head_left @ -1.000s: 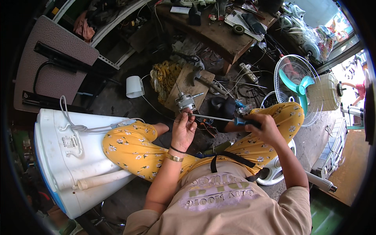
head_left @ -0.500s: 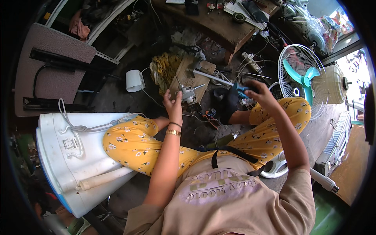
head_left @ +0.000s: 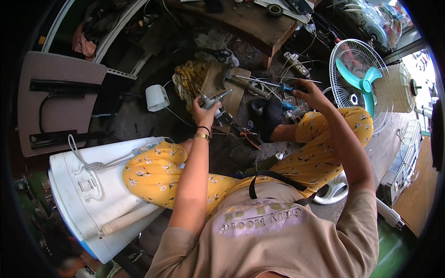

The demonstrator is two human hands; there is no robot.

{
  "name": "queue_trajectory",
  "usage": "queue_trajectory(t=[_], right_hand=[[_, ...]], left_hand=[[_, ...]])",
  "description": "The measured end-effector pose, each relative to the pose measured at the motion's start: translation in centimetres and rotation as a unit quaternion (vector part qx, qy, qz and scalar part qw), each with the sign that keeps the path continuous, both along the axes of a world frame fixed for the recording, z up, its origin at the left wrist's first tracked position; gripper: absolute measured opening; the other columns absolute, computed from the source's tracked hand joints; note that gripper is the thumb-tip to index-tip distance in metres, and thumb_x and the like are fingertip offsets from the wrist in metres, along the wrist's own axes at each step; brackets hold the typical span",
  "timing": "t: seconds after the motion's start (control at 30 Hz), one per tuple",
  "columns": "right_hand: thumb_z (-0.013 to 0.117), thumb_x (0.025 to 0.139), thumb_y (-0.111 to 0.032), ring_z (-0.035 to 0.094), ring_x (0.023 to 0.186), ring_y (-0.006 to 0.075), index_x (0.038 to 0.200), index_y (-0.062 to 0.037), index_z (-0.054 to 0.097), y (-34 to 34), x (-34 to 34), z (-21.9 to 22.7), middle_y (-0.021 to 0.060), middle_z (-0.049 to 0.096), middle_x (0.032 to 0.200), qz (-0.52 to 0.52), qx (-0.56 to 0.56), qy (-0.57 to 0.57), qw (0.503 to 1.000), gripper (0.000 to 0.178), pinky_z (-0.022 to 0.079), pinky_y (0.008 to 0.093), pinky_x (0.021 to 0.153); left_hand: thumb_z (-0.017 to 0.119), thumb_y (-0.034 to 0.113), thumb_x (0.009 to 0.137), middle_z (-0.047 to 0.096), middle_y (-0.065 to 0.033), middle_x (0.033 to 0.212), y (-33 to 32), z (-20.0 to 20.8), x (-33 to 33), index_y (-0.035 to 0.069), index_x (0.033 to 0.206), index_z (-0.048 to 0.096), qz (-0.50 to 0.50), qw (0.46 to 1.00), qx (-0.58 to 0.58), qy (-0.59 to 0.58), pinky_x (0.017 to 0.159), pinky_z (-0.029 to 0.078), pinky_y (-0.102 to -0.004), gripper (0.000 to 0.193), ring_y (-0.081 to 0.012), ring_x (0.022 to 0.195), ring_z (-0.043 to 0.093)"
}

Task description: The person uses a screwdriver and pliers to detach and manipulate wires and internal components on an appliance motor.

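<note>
My left hand (head_left: 204, 114) is closed around a small grey electric motor (head_left: 212, 103) whose thin metal shaft points up and to the right. It holds the motor over the near edge of a worn wooden board (head_left: 235, 98). My right hand (head_left: 309, 94) grips the blue handle of a long screwdriver (head_left: 287, 88). The screwdriver's blade points left over the board, apart from the motor. A hammer (head_left: 228, 78) appears to lie on the board beneath the blade. A crumpled yellow cloth (head_left: 189, 78) lies left of the board.
A white cup-shaped part (head_left: 157, 97) lies left of the cloth. Orange-handled pliers (head_left: 251, 139) rest near my foot. A standing fan (head_left: 366, 85) is on the right, a power strip (head_left: 296, 65) beyond my right hand, a wooden table (head_left: 245, 23) ahead, and a white appliance casing (head_left: 88, 176) at left.
My left fingers have wrapped more closely round the motor, which has tilted. My right hand has risen slightly with the screwdriver, its blade now lying flatter. The whole view has shifted a little.
</note>
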State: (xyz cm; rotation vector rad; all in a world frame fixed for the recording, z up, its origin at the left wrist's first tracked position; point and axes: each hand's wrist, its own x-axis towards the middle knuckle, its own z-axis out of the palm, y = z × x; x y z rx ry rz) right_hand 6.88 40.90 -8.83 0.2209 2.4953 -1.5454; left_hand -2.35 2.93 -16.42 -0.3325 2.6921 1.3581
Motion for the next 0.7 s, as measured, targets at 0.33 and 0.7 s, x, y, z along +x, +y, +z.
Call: queue_trajectory(t=[0.33, 0.7], right_hand=[[0.065, 0.090, -0.014, 0.059, 0.105, 0.0204, 0.121, -0.0007, 0.060, 0.6, -1.3, 0.9, 0.0123, 0.065, 0.110, 0.028, -0.016, -0.033, 0.999, 0.034, 0.044, 0.0343, 0.096], [0.068, 0.087, -0.012, 0.060, 0.102, 0.0222, 0.116, -0.0017, 0.062, -0.2, -0.1, 0.4, 0.0122, 0.066, 0.107, 0.006, -0.025, -0.012, 1.000, 0.032, 0.044, 0.0350, 0.095]], left_hand=[[0.085, 0.041, 0.067, 0.040, -0.0213, 0.134, -1.2, -0.4, 0.1, 0.008, 0.134, 0.045, -0.104, 0.961, -0.182, 0.178, 0.104, 0.037, -0.0473, 0.085, -0.0407, 0.123, 0.043], [0.089, 0.020, 0.060, 0.042, -0.0157, 0.129, 1.1, 0.7, 5.4, 0.008, 0.114, 0.054, -0.224, 0.909, -0.263, 0.233, 0.102, 0.039, -0.0468, 0.065, -0.0370, 0.123, 0.042]])
